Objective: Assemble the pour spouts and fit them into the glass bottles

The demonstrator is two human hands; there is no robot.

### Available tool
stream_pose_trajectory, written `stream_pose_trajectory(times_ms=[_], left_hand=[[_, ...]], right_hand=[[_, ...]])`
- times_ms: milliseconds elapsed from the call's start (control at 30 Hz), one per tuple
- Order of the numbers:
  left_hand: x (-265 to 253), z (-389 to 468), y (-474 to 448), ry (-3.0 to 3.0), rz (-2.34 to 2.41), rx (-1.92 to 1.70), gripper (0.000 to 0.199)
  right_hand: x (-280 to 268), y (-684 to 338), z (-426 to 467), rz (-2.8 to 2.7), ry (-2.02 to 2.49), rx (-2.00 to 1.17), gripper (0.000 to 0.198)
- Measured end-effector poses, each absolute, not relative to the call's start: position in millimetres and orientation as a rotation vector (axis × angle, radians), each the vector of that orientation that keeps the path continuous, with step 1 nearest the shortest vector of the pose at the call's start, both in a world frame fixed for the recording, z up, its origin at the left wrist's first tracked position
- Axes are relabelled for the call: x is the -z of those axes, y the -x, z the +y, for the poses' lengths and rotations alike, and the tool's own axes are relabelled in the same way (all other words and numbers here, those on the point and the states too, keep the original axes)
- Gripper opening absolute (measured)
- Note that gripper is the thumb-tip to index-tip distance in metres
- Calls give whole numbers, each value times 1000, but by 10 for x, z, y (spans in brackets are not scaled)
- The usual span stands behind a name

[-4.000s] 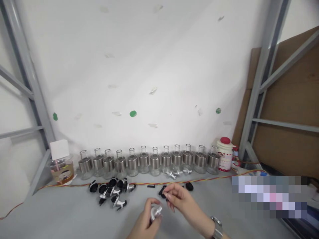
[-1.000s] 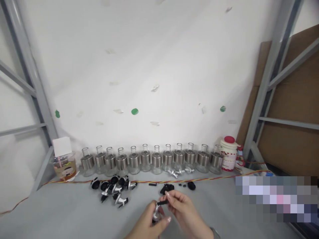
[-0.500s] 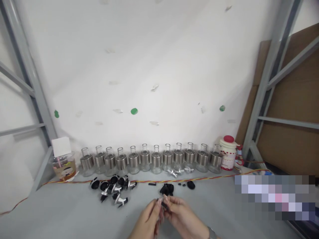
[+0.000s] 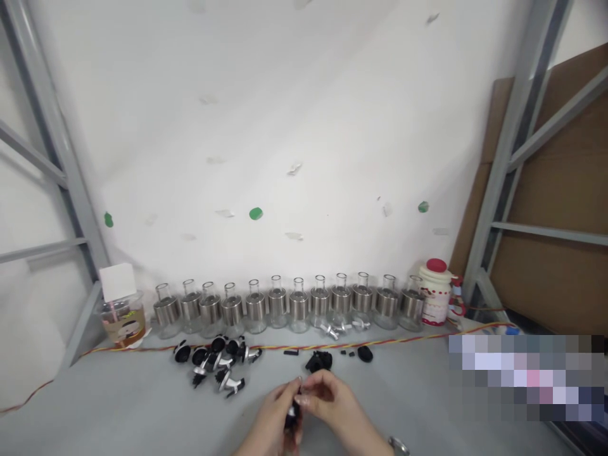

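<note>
Pourer (image 4: 292, 415), glossy black and silver, lies clasped inside the curled left hand (image 4: 274, 415); the right hand (image 4: 332, 402) bunches its fingertips at the upper end, hold unclear. Metal-collared glass bottles (image 4: 299, 306) line the grey surface's back edge (image 4: 204, 339).

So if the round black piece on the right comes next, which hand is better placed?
Probably the right hand: it is nearer the round black piece, while the left hand is farther off, curled around a small black-and-silver part.

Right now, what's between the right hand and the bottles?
Head view: a clump of black parts nearest the right hand, then twisted wire, then silver spouts by the bottles.
</note>
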State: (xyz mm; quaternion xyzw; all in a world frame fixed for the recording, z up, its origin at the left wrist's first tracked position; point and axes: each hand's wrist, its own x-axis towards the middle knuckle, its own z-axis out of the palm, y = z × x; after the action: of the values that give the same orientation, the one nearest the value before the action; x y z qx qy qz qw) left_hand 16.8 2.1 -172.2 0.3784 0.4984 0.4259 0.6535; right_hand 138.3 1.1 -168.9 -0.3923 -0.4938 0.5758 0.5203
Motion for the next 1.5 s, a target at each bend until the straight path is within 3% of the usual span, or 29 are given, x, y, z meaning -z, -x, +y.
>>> stream_pose_trajectory(times_ms=[267,433,667,967,1233,1367,1500], left_hand=[[1707,16,-128,-768,1061,-999,57],[1615,117,-39,-745,1154,-1182,61],[1547,193,37,-750,1212,-1248,61],[1566,143,36,-849,1257,-1233,63],[1643,51,-43,-1215,1305,-1021,56],[1665,9,-75,-1299,1123,-896,54],[1642,20,-82,-1208,1027,-897,54]], right_hand=[[1739,-1323,-56,-1522,1155,-1100,21],[1583,-1499,-26,-1705,1324,-707,7],[1292,-1639,-189,-2201,1588,-751,39],[1350,-1469,-203,-2400,1652,-617,23],[1365,-1592,-143,-1987,1296,-880,9],[1332,-1596,-93,-1836,1115,-1175,16],[1408,-1583,-23,-1702,1039,-1350,35]])
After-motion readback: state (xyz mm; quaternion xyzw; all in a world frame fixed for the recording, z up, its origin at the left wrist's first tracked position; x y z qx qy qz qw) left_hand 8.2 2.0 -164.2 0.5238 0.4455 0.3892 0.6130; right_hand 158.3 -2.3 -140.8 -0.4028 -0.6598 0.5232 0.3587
